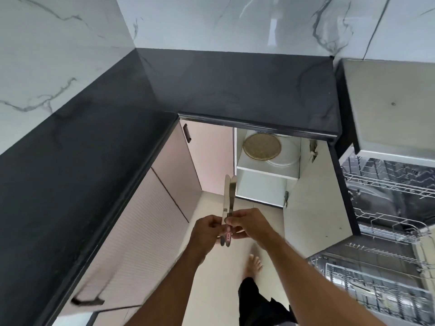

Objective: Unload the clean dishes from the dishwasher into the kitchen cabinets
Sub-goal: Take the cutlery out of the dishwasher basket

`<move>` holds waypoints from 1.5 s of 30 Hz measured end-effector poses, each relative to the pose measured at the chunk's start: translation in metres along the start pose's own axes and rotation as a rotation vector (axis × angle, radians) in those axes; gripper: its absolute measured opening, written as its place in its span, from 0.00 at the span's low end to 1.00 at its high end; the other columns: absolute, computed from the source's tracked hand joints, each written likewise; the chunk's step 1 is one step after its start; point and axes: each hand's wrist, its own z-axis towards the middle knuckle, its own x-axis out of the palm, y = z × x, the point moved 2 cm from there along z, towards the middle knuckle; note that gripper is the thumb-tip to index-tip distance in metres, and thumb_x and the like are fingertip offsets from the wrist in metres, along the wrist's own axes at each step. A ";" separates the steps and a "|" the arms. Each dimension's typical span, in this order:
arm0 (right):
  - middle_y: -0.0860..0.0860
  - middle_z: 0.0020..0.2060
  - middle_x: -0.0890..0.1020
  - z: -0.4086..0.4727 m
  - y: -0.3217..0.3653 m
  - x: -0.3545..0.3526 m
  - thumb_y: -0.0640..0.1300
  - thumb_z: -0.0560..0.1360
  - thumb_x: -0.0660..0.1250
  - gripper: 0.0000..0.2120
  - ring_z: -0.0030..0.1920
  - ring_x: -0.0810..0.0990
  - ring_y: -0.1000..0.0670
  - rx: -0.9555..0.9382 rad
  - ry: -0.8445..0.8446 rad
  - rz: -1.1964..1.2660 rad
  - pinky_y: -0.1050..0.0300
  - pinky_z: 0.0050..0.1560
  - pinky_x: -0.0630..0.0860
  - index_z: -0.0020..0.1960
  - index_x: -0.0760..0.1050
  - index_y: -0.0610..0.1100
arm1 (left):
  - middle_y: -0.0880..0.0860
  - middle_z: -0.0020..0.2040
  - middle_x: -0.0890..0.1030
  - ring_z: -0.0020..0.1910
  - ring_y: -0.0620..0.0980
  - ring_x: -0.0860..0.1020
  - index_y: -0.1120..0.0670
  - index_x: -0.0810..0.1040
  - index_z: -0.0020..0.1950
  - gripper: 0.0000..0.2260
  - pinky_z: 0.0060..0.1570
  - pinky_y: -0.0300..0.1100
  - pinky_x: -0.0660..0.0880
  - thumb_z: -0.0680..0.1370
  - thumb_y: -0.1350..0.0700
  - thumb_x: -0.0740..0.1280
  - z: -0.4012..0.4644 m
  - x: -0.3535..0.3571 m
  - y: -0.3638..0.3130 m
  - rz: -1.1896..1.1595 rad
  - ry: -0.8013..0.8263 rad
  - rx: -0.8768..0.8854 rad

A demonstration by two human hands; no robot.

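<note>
Both my hands, left hand [207, 229] and right hand [249, 225], pinch two table knives [228, 203]; regripping could drop one onto my bare foot [254, 263].

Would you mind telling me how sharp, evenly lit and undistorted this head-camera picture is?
Head view: the wide lens bends the dark countertop edges; the marble wall tiles carry soft glare; the lower-left drawer handle is smeared by motion blur; the two knives held by the left hand and right hand are fairly sharp; the open cabinet is evenly lit.
</note>
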 end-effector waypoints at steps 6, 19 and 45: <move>0.40 0.38 0.84 0.077 0.035 -0.039 0.35 0.73 0.72 0.06 0.37 0.83 0.47 0.054 0.058 0.028 0.53 0.42 0.83 0.49 0.84 0.35 | 0.66 0.42 0.83 0.38 0.59 0.80 0.65 0.77 0.46 0.05 0.41 0.50 0.79 0.73 0.69 0.71 0.081 0.017 -0.038 -0.003 0.001 -0.091; 0.37 0.41 0.85 0.196 0.000 -0.056 0.36 0.73 0.72 0.05 0.40 0.85 0.43 0.222 -0.005 0.209 0.52 0.44 0.83 0.47 0.84 0.35 | 0.68 0.40 0.81 0.34 0.59 0.77 0.68 0.76 0.47 0.08 0.38 0.49 0.78 0.71 0.71 0.71 0.212 0.019 -0.009 -0.033 0.021 -0.244; 0.39 0.39 0.85 0.601 -0.300 -0.178 0.27 0.70 0.71 0.09 0.36 0.86 0.47 0.122 -0.395 0.334 0.59 0.34 0.81 0.50 0.82 0.33 | 0.48 0.41 0.86 0.43 0.50 0.85 0.52 0.85 0.45 0.11 0.50 0.55 0.81 0.64 0.52 0.75 0.660 0.132 0.292 0.283 0.068 -0.038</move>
